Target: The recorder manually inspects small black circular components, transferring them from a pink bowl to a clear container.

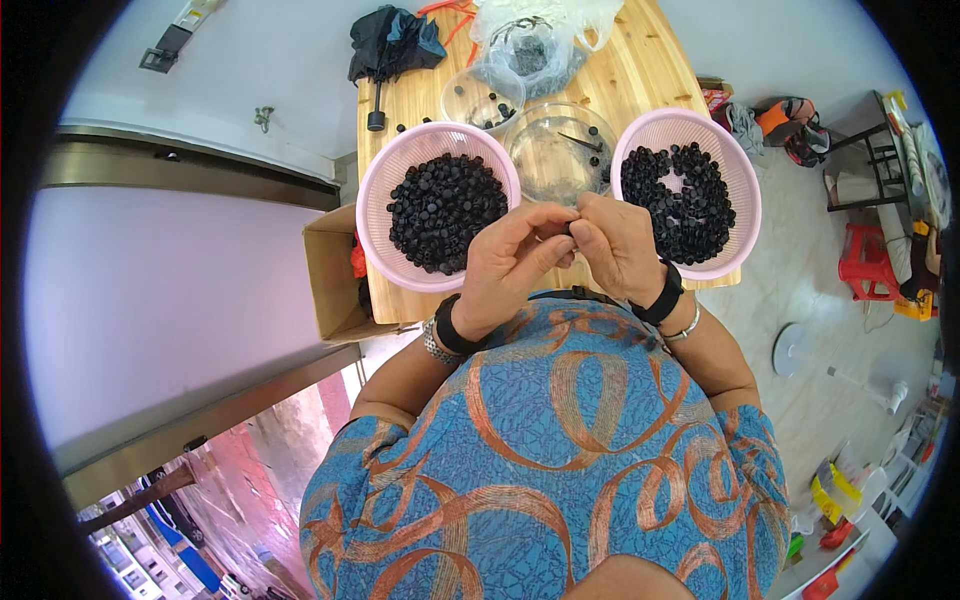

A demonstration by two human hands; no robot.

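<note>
In front of my body, my left hand [512, 262] and my right hand [617, 245] meet, fingertips together. Both are closed in a pinch around a small dark piece [570, 229]. Most of it is hidden by my fingers; it looks like one of the small black round caps. To the left, a pink mesh basket [368, 225] holds a heap of black caps [440, 215]. A second pink basket [748, 225] stands on the right with more black pieces [690, 225], spread around a bare patch in its middle.
Beyond my hands, a clear round tray [545, 180] holds a thin dark tool [580, 141] and a few caps. Behind it are a clear bowl [462, 105], a plastic bag [530, 55] and a folded umbrella [395, 45], all on the wooden table [650, 60]. A cardboard box [328, 270] adjoins the left edge.
</note>
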